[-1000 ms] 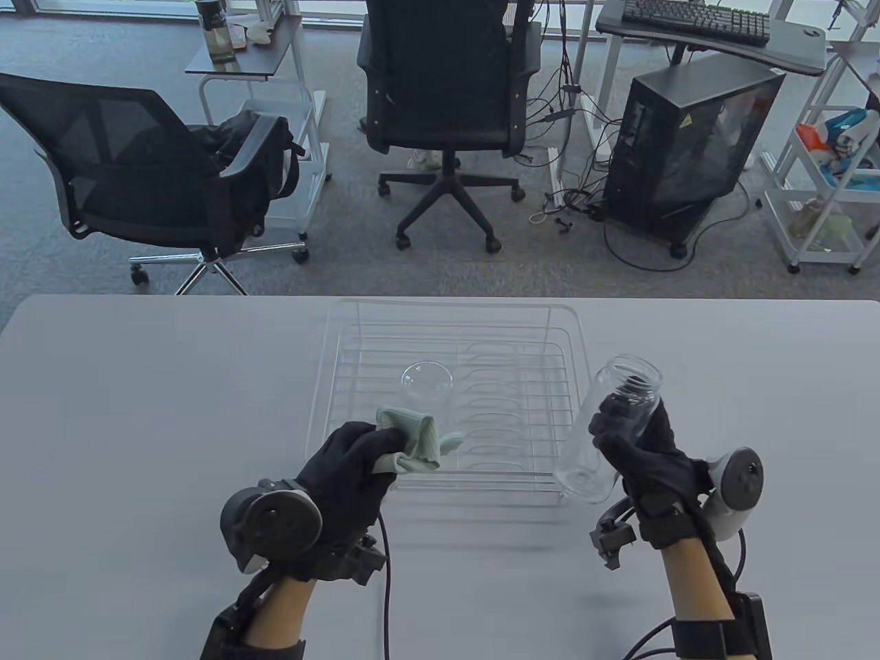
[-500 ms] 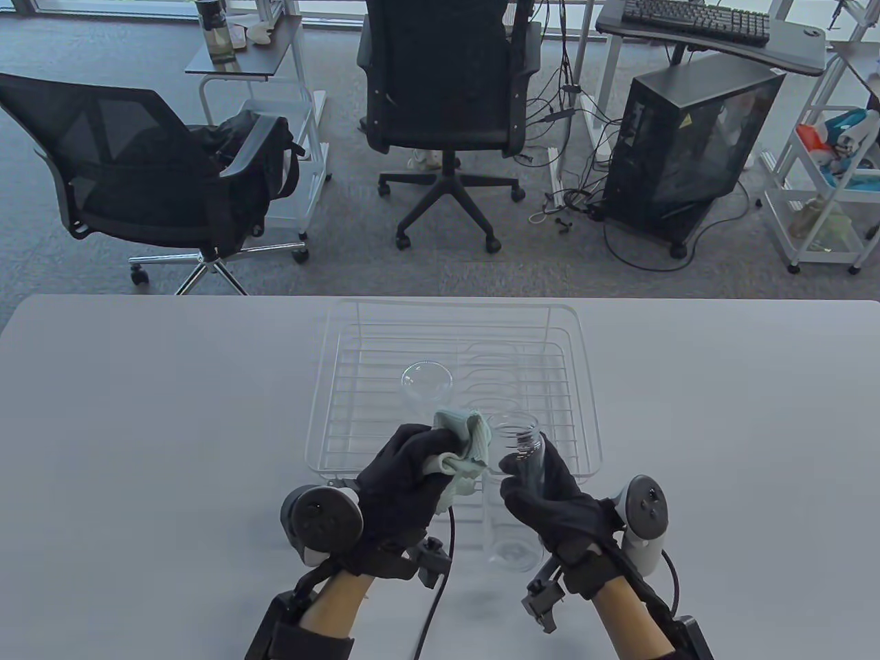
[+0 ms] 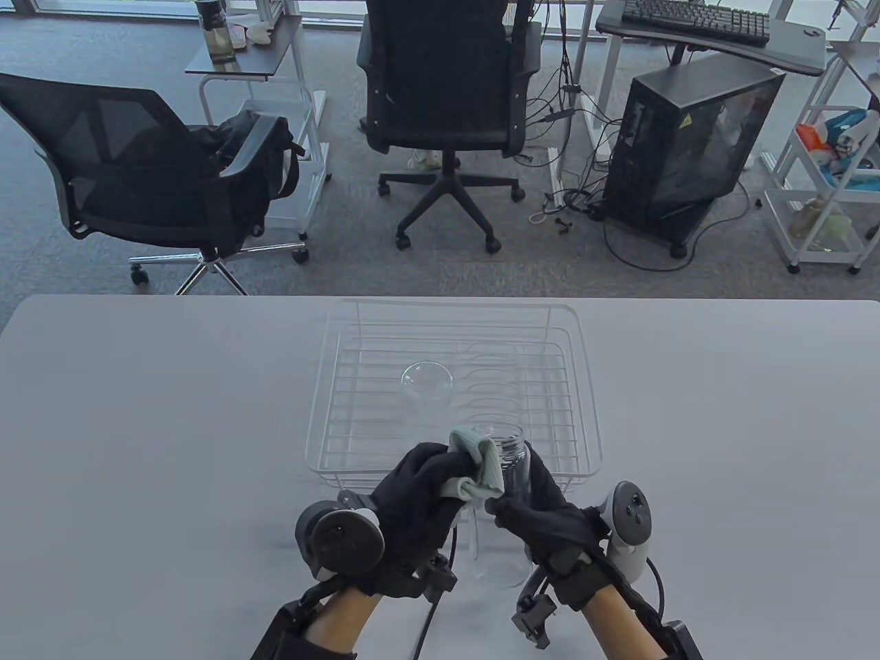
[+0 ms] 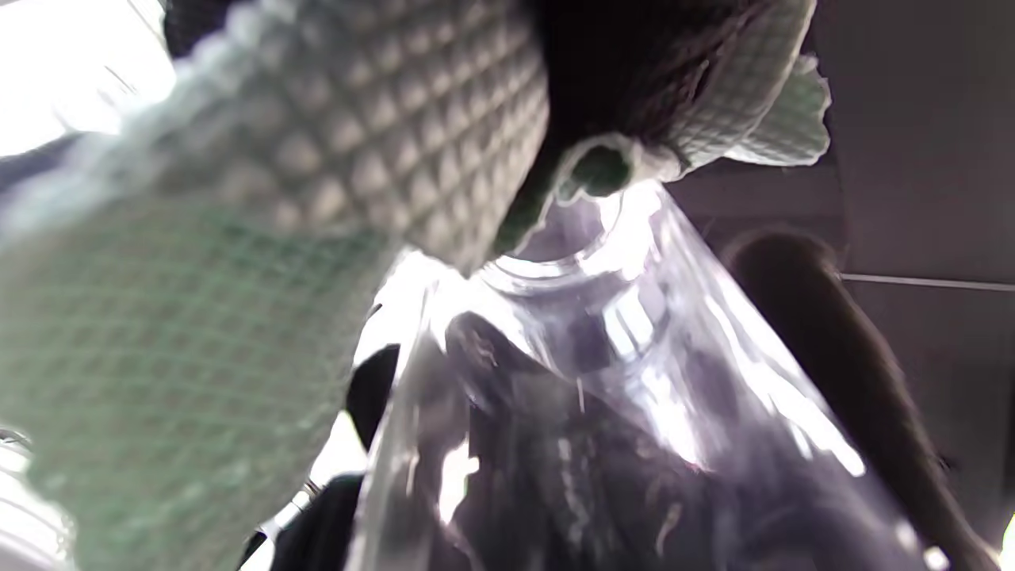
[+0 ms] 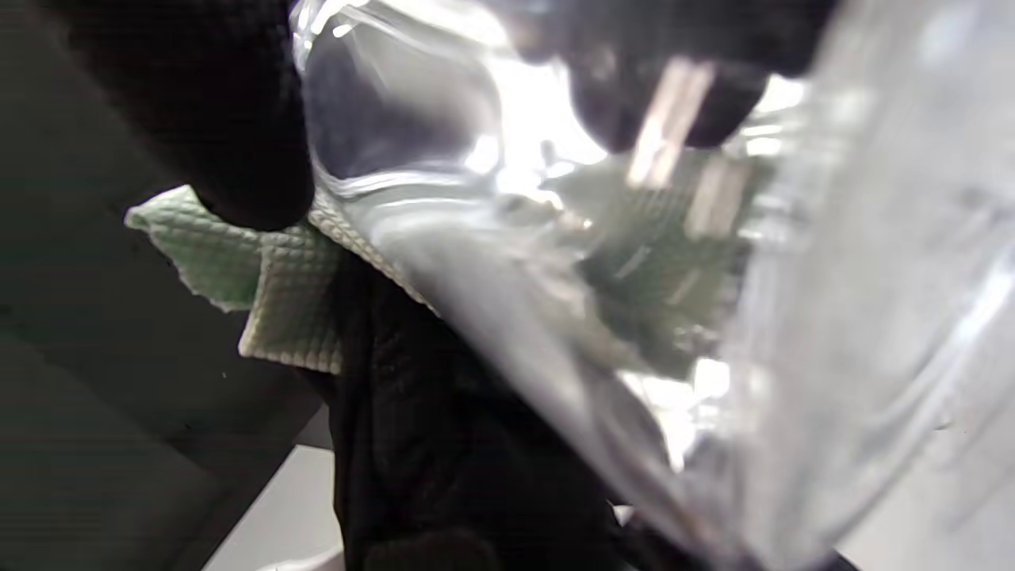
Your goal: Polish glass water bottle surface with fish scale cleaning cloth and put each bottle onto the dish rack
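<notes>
Right hand (image 3: 543, 512) wrapped around a clear glass bottle (image 3: 507, 512), fingers curled on its body, mouth tilted away toward the dish rack (image 3: 330, 385), base toward the table's near edge. Left hand (image 3: 419, 495) clenched on a bunched pale-green cloth (image 3: 478, 467), pressed against the bottle's neck and shoulder. From the left wrist, waffle weave of the cloth (image 4: 238, 238) draped over the rim of the bottle (image 4: 603, 381). From the right wrist, cloth (image 5: 262, 285) seen beside and through the glass wall (image 5: 634, 301). Both hands close together just in front of the rack's near rail. A second bottle (image 3: 426, 379) upright inside the rack, left of centre, with free grid to its right. Wide bare table (image 3: 137, 426) on either side of the hands and the rack.
</notes>
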`<state>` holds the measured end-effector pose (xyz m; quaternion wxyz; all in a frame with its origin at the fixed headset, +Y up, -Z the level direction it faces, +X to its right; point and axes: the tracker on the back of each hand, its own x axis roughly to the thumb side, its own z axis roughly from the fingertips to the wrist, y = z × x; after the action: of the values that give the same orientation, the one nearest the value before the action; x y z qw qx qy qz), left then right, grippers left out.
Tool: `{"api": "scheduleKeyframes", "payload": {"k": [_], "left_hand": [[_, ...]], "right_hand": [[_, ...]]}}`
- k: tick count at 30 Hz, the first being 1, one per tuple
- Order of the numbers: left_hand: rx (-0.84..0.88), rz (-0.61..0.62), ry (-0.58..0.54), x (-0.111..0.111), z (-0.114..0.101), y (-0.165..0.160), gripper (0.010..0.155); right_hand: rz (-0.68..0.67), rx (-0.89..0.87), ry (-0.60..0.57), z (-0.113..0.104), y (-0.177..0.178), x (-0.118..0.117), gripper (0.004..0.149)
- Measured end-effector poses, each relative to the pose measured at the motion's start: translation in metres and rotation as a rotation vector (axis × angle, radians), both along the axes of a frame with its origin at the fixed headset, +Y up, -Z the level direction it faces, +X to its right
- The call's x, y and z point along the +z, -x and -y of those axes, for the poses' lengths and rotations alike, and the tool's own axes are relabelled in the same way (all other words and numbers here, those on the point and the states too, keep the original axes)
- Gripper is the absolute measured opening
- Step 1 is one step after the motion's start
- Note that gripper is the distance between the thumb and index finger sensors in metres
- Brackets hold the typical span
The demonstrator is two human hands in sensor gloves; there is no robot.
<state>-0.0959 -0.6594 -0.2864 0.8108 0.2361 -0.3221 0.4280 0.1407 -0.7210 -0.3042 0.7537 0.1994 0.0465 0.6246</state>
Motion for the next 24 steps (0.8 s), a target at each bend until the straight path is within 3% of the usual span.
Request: {"api": "scheduleKeyframes", "payload": {"k": [8, 12, 19, 24], "left_hand": [[-0.109, 0.086, 0.016, 0.013, 0.018, -0.030, 0.041], [-0.130, 0.076, 0.004, 0.013, 0.022, -0.037, 0.041], [0.004, 0.042, 0.091, 0.006, 0.024, -0.022, 0.042], [0.094, 0.006, 0.141, -0.003, 0.021, -0.006, 0.042]], "right_hand": [[0.191, -0.067, -0.021, -0.010, -0.026, -0.005, 0.098], [0.226, -0.084, -0.020, -0.011, -0.032, -0.006, 0.095], [0.011, -0.103, 0.016, -0.010, -0.025, -0.007, 0.072], [-0.143, -0.055, 0.065, 0.001, -0.015, -0.006, 0.073]]}}
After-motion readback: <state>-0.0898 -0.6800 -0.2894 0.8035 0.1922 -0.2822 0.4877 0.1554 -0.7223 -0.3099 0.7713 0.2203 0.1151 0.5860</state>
